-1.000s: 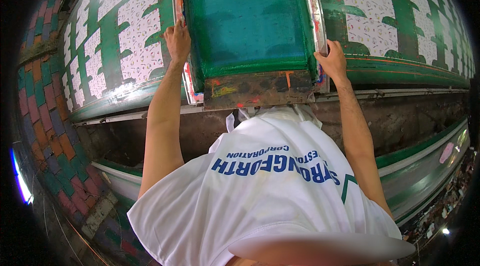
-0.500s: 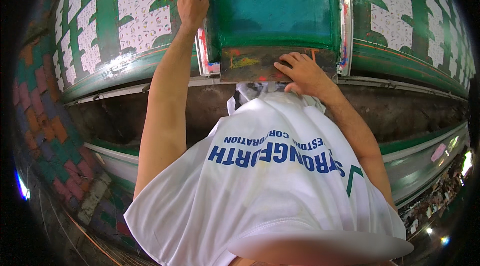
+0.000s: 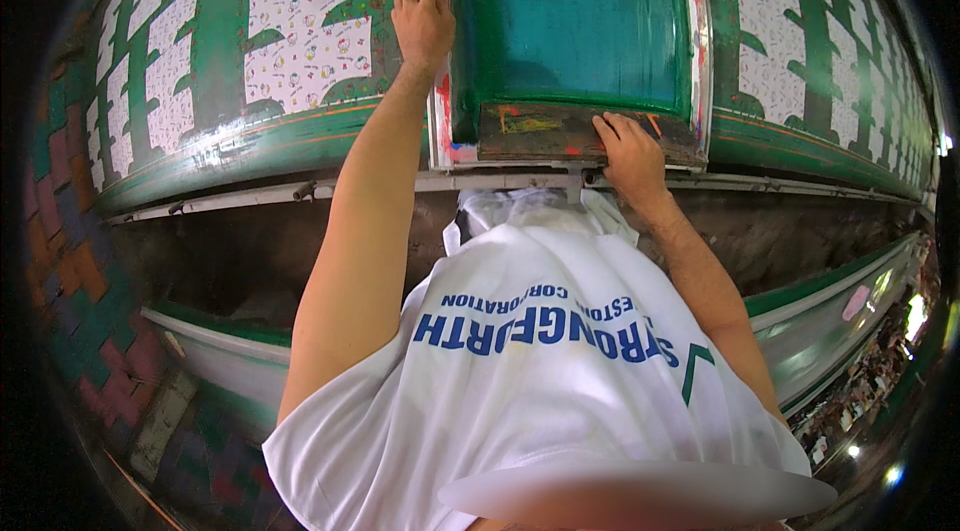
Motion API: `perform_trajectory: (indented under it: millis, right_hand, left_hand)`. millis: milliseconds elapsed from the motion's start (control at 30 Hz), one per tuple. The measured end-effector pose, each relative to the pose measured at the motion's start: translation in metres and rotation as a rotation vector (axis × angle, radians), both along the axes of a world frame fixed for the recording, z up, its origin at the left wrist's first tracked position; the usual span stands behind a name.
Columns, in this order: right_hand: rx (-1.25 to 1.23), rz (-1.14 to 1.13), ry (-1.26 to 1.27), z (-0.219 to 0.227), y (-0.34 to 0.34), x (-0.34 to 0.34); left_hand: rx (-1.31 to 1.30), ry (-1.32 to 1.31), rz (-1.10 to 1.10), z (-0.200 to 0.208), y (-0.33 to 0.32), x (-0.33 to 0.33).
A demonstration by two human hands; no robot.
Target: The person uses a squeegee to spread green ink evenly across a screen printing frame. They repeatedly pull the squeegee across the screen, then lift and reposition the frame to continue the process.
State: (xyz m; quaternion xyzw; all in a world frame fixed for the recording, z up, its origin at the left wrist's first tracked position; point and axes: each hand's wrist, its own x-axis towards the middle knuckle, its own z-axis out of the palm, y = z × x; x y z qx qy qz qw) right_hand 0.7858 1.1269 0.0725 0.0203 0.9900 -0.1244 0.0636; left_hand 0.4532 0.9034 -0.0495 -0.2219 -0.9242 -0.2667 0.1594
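Note:
A screen-printing frame (image 3: 442, 126) with a teal mesh (image 3: 580, 21) lies across a green table in front of me. Its pale side rails are smeared with red and blue paint. My left hand (image 3: 424, 26) is closed around the left rail, the fingertips curled over it. At the near end, a dark, paint-stained strip (image 3: 530, 131) crosses the frame. My right hand (image 3: 632, 159) is closed over this near edge toward its right side, fingers on top; its thumb is hidden.
White fabric pieces (image 3: 310, 31) with small printed figures lie in rows on the green table (image 3: 215, 146). A metal rail (image 3: 350, 188) runs along its near edge. Behind me stands another long table edge (image 3: 850, 316). Coloured paving (image 3: 85, 271) covers the floor at left.
My right hand has drawn its spread fingers together over the frame's near edge. The frame appears slightly farther right against the fabric pieces. My left hand keeps its hold, and the view has shifted.

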Motion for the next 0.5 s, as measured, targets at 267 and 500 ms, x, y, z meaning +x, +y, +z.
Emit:
perform_trajectory:
  millis: [267,500]
  right_hand:
    - [0.074,-0.075,0.148,-0.027,0.032,-0.109]
    - [0.162,-0.131,0.022,-0.027,0.103,-0.262]
  left_hand:
    - [0.025,-0.070,0.001,0.008,-0.002,0.004]
    - [-0.040,-0.066,0.028,0.012,0.001,0.007]
